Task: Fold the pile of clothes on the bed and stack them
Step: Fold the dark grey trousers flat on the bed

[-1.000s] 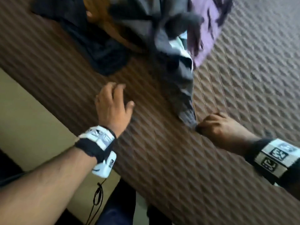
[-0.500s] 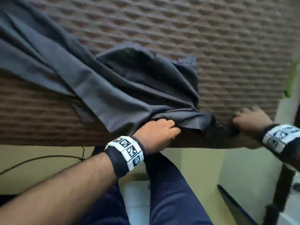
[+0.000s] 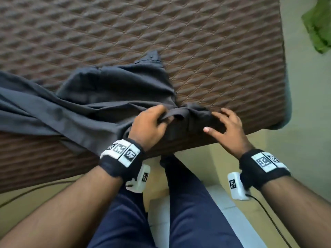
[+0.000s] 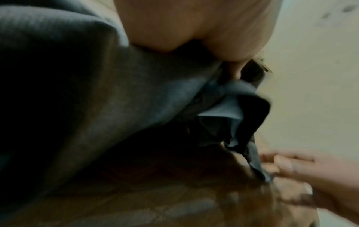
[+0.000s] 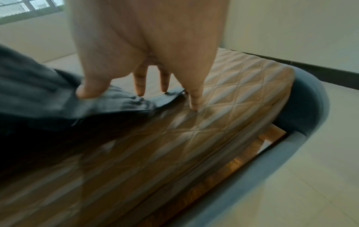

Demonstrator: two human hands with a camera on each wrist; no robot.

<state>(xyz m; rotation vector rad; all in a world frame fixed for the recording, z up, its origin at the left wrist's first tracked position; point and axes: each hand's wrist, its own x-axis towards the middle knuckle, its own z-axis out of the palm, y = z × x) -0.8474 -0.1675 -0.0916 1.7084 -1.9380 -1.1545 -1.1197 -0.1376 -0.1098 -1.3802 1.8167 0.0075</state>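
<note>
Trousers [image 3: 93, 102] of dark grey cloth lie on the bed [image 3: 215, 51], and I take the bed as my landmark. They are crumpled near its front edge, close to its right corner, and they stretch away to the left along that edge, where some cloth hangs over the side. One band end of the trousers points toward the middle of the bed.

My left hand [image 3: 149, 127] is at the front edge of the bed. Its grip is closed: the fingers are curled round a fold of the trousers and the thumb pinches the cloth from above. In the left wrist view I see the same bunch of cloth [image 4: 223, 107] under the palm, but it is blurred there.

My right hand [image 3: 228, 128] is a little further toward the right corner of the bed. Its grip is wide, with the fingers [image 5: 139, 83] spread and almost straight. The thumb and two fingertips rest on the end of the trousers [image 5: 120, 104], and the little finger touches the bare quilted cover of the bed just beside the cloth. It holds nothing.

Beyond the right side of the bed a green cloth [image 3: 320, 27] lies on the floor [image 3: 304, 122], well apart from the trousers. My legs in blue trousers [image 3: 189, 212] stand against the front of the bed.
</note>
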